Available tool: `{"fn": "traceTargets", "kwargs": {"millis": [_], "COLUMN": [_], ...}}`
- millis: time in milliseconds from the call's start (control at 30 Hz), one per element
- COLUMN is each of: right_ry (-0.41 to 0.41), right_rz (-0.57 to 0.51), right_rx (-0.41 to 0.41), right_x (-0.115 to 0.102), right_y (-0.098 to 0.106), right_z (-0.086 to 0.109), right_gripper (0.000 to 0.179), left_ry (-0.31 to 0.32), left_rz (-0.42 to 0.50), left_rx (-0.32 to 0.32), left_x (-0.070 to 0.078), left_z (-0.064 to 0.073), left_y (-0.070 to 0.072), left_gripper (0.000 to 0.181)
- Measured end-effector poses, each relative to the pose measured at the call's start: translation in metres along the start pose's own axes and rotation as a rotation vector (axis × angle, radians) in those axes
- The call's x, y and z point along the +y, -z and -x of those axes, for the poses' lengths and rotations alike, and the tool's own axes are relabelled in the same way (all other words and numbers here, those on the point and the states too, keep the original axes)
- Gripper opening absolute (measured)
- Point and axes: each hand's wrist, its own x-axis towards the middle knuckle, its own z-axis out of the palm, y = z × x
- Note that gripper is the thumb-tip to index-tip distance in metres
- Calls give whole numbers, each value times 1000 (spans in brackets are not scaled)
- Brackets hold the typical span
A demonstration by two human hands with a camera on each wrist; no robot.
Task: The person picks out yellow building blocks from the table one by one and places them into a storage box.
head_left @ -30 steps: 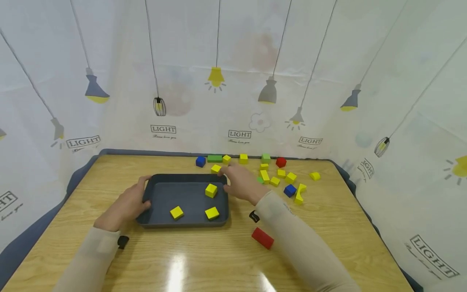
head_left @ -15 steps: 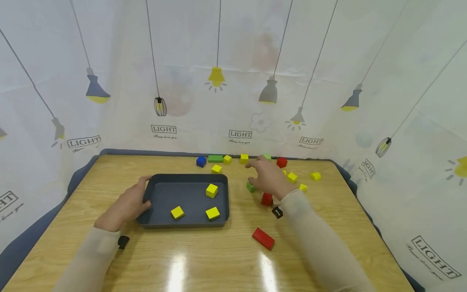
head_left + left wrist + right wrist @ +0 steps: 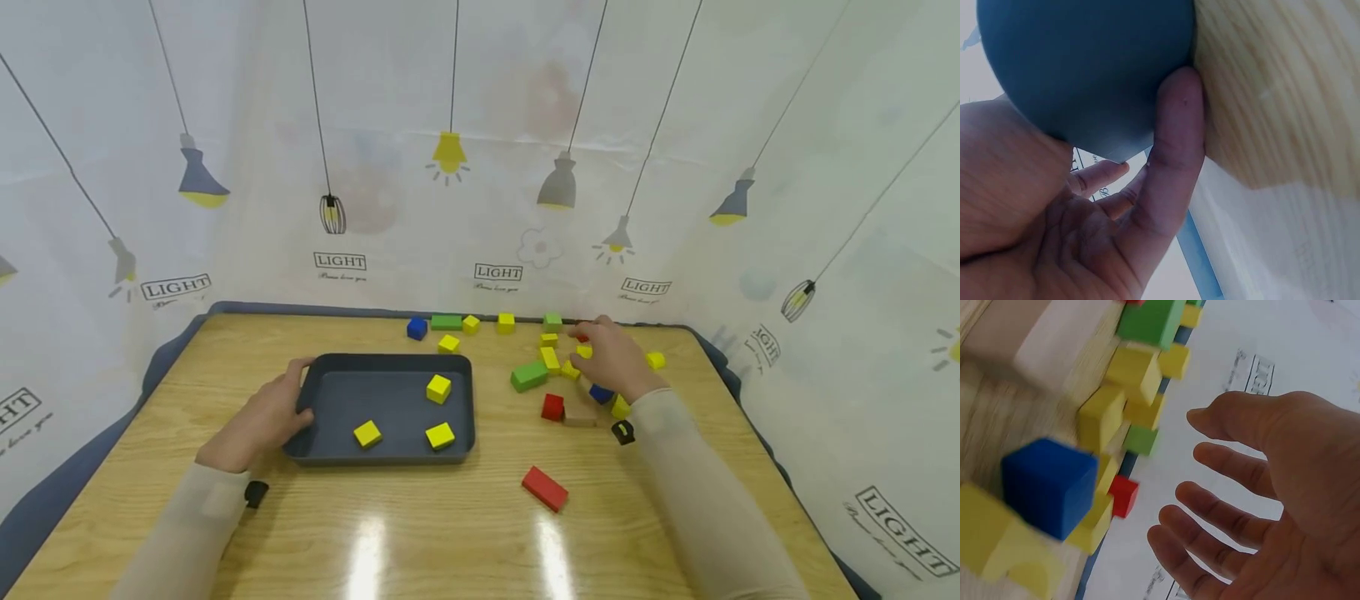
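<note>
My left hand (image 3: 262, 417) grips the left end of a dark grey tray (image 3: 382, 457), its thumb at the rim. Inside the tray lie a yellow block (image 3: 438, 388), another yellow block (image 3: 367, 433) and a third yellow block (image 3: 440, 436). The left wrist view shows the hand around the tray's end (image 3: 1091, 62). My right hand (image 3: 615, 358) hovers over the scattered blocks, holding nothing. In the right wrist view its fingers are spread and loosely bent, with a blue cube (image 3: 1050, 484) and several yellow blocks below. The red block (image 3: 582, 331) is partly hidden behind the right hand.
Right of the tray are a green block (image 3: 529, 376), a red cube (image 3: 552, 407) and a plain wooden block (image 3: 580, 412). A red rectangular block (image 3: 545, 488) lies nearer the front. Several blocks, including a blue cube (image 3: 417, 327), line the table's back edge by the curtain.
My right hand has moved from the tray's right end across to the right, over the scattered blocks. My left hand and the tray have stayed in place.
</note>
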Motion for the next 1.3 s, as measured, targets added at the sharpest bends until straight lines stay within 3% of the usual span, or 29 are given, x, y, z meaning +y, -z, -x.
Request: {"fn": "traceTargets", "kwargs": {"millis": [300,667,900,1300], "right_ry": [-105,-189,-220,-198], "right_rz": [6,-7,-44,-28], "right_rx": [3,-38,-95,-37], "right_x": [52,119,131,130], "right_y": [7,-2,-7,0], "right_z": [4,15,18,22], "right_gripper": [51,62,63,43], "left_ry": [20,7,10,18], "left_rz": [1,-4,-8,-14], "left_rx": [-8,11,14,0], "left_x": [0,0,0,1], "left_z": [0,0,0,-1], "left_y": [1,-1,0,1], "left_gripper": [91,90,90,91]}}
